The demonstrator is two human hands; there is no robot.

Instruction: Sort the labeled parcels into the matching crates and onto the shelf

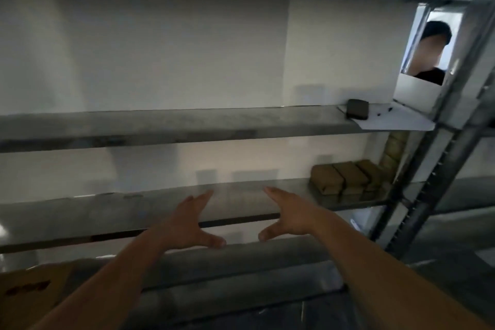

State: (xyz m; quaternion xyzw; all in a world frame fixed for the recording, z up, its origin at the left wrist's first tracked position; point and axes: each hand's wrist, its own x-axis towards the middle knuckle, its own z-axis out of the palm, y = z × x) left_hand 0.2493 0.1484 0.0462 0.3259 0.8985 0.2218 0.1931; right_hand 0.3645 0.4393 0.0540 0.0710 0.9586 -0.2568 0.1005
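My left hand (187, 225) and right hand (288, 215) reach out side by side at lower centre, fingers straight and spread wide, holding nothing, in front of the metal shelf (107, 211). On that same board, at right of frame, brown parcels (345, 178) sit packed together in a row. A cardboard box (29, 292) shows at lower left; I cannot see inside it.

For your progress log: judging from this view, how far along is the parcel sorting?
Done: brown parcels sit at the shelf's right end. In hand: nothing; the left hand and right hand are open, empty. Left: a cardboard box lower left; crates aren't visible.
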